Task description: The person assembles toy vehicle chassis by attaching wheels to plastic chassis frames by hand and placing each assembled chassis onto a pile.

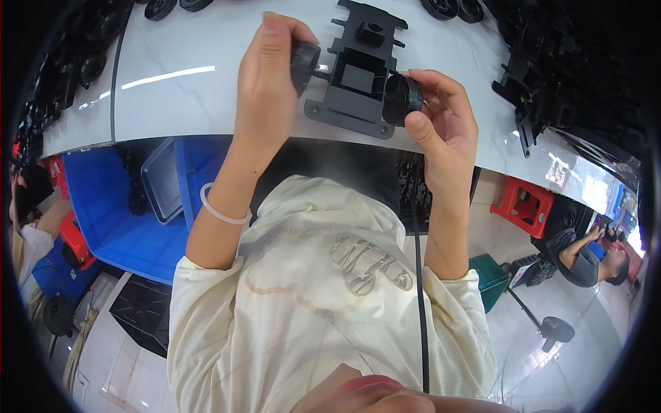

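A black plastic toy-car chassis [358, 76] lies on the white marbled table, its wide bumper end toward me. My left hand [272, 76] is closed round a black wheel [304, 67] beside the chassis's left axle stub, which shows between wheel and frame. On the right side, a second black wheel [402, 100] sits against the chassis at the near axle. My right hand [444, 113] grips that wheel, thumb in front and fingers behind. The two far axle stubs carry no wheels.
Loose black wheels [441, 7] lie at the table's far edge, with more at far left. Piled black plastic parts [544, 96] cover the right side. Below the table at left stands a blue crate [124, 237]; a red stool [523, 206] and another person [585, 258] are at right.
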A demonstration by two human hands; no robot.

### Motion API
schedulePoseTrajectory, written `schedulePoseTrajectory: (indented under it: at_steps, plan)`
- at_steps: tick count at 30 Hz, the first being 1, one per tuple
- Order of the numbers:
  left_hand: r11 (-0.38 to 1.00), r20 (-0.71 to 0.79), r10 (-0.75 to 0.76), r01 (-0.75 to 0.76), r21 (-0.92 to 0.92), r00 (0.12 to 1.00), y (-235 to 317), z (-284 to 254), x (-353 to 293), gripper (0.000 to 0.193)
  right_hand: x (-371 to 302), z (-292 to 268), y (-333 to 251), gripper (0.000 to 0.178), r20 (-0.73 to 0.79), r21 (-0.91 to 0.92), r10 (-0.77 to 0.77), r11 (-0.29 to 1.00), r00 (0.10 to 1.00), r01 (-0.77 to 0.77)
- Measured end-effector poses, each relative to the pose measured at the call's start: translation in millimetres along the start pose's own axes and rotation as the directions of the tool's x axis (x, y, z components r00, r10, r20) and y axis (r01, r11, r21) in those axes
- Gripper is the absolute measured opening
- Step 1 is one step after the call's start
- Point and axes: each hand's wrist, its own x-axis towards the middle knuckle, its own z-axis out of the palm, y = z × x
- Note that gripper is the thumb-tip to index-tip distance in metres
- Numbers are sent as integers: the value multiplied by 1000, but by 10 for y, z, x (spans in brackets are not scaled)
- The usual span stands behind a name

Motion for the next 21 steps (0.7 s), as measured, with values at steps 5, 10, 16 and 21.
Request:
schedulePoseTrajectory:
  at_steps: [5,10,16,21]
  plan:
    - [999,52,-1,-2,49,999,-1,-7,-23,48,6,29,5,47,0,-8,5,1000,1000,-5]
    - [993,183,18,-38,109,983,-1,-7,4,46,65,24,34,49,-10,-26,-5,1000,1000,4]
    - [937,277,331,-349,15,902,-109,-296,352,68,355,-168,101,54,170,-386,-337,842,926,377]
    - [809,108,551,-497,-314,827,-213,255,536,50,672,224,151,61,186,-207,-277,927,943,313]
